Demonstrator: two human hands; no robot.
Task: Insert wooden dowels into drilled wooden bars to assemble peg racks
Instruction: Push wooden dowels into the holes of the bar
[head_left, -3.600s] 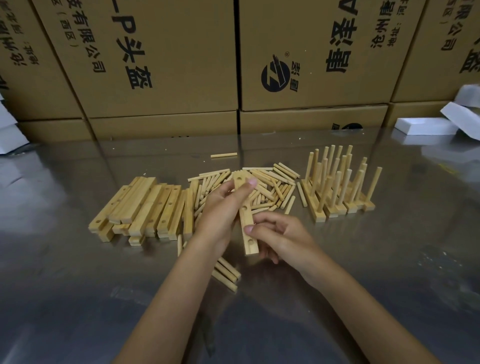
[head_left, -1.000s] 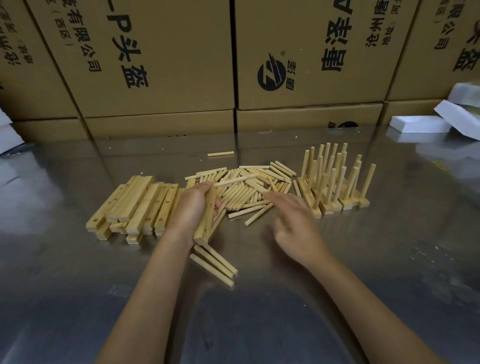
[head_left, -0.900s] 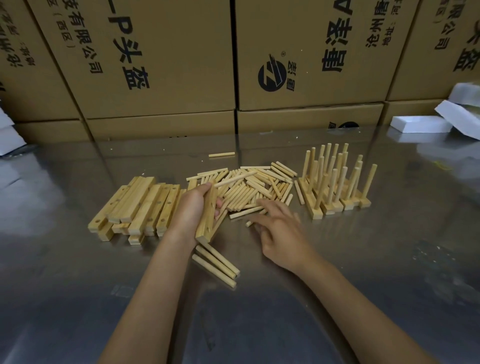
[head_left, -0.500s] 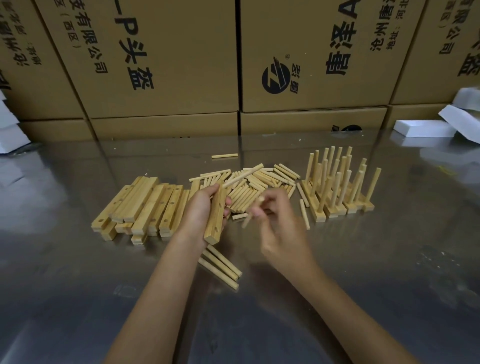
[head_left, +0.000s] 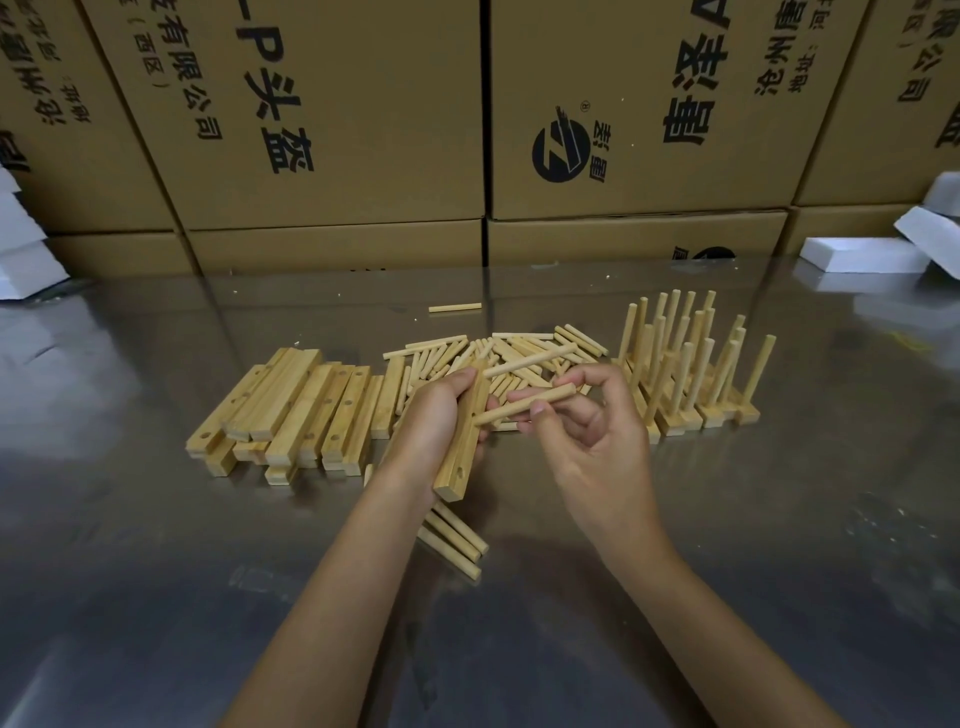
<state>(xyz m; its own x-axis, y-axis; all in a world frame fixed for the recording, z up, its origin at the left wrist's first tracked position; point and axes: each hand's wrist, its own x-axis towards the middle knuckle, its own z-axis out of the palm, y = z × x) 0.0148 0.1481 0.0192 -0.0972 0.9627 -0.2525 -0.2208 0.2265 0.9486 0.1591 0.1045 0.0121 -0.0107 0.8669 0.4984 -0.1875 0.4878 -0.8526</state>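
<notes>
At frame centre, the left hand (head_left: 434, 421) grips a drilled bar (head_left: 464, 441), fingers wrapped around it, one dowel already seated near its top. The right hand (head_left: 587, 431) pinches a second dowel (head_left: 524, 404) between thumb and fingertips, its tip at the bar's middle hole. Loose dowels (head_left: 519, 353) lie behind; finished racks (head_left: 691, 374) stand right of centre
</notes>
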